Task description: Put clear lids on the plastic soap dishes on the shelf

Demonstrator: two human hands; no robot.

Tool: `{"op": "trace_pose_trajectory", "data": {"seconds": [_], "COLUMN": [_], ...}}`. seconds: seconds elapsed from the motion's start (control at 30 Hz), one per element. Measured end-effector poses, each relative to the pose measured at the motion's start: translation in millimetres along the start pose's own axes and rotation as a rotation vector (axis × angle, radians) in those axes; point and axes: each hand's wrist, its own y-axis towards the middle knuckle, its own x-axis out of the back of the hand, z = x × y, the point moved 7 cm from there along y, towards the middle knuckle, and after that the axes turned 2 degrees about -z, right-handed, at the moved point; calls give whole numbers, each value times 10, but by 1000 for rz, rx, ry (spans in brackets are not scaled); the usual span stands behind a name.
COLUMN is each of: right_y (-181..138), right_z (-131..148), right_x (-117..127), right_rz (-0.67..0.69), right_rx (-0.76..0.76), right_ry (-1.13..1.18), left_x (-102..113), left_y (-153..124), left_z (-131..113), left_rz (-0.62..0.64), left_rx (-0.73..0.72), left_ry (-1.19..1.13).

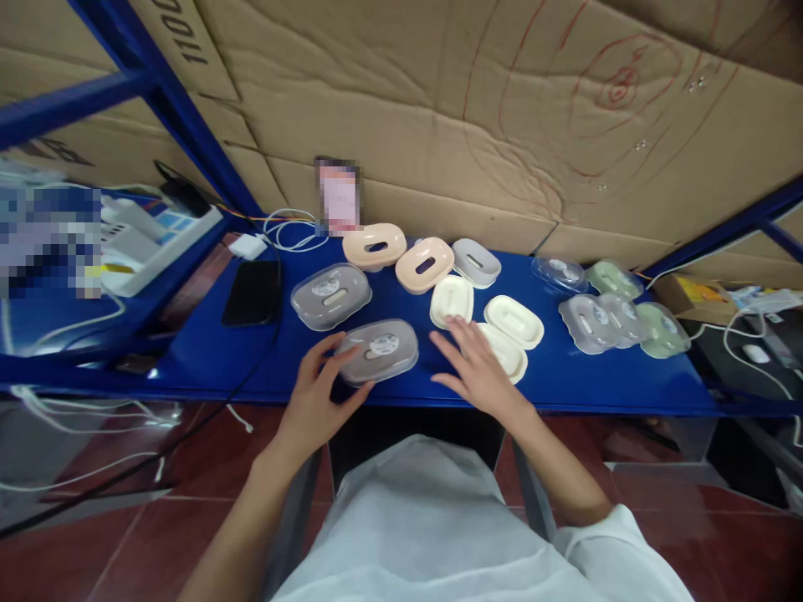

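Left hand [317, 389] clasping one grey lidded box [380, 351] at the table's [207, 355] front edge, right hand [477, 368] open over three cream trays [511, 322].

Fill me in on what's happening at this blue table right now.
A person sits at the blue table. The left hand grips the near end of a grey lidded soap box; the right hand lies open and flat by the cream trays. Farther back stand another grey box and two peach pieces. A cluster of grey and green lids lies to the right, and a black phone to the left.
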Motion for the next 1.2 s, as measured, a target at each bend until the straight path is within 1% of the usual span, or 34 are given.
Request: {"op": "trace_pose_trajectory", "data": {"seconds": [0.07, 0.13, 0.2, 0.27, 0.3, 0.33, 0.37, 0.43, 0.5, 0.57, 0.7, 0.77, 0.83, 0.9, 0.97, 1.03, 1.13, 1.2], "right_y": [-287, -561, -714, -706, -652, -574, -478, -251, -3, 239, 595, 681, 684, 579, 378, 124, -244, -414], "right_z": [-212, -343, -345, -243, -185, -149, -148, -268, -506, -826, -1549, -1770, -1868, -1846, -1662, -1312, -658, -304], "right_x": [151, 225, 199, 109, 69, 44, 34, 41, 45, 35, 65, 93, 154, 275, 433, 554, 550, 465], "right_rz": [-38, -51, -31, 16, 35, 41, 38, 13, 12, 37, 21, 3, -24, -92, -200, -278, -241, -193], "right_rx": [-173, -291, -310, -228, -172, -124, -92, -79, -83, -110, -334, -410, -453, -490, -470, -361, -156, -84], "right_ry": [-95, -153, -127, -8, 67, 133, 179, 194, 133, 40, -116, -126, -127, -122, -89, -40, 17, 42], "left_x": [85, 89, 54, -33, -119, -230, -367, -604, -743, -784, -690, -642, -627, -628, -631, -622, -569, -535], "left_y": [-68, -110, -128, -123, -111, -96, -81, -43, 6, 52, 87, 88, 91, 94, 93, 85, 84, 93], "left_z": [30, 12, -90, -310, -452, -597, -733, -901, -945, -900, -757, -711, -677, -648, -623, -601, -580, -604], "left_rz": [-78, -105, -150, -193, -171, -114, -16, 154, 243, 272, 233, 218, 230, 243, 248, 233, 153, 100], "left_rx": [10, 22, 21, -55, -127, -208, -287, -364, -380, -362, -332, -332, -328, -321, -312, -297, -254, -263], "left_ry": [97, 207, 306, 315, 279, 224, 168, 118, 105, 96, 82, 73, 54, 25, -4, -23, 1, 44]}}
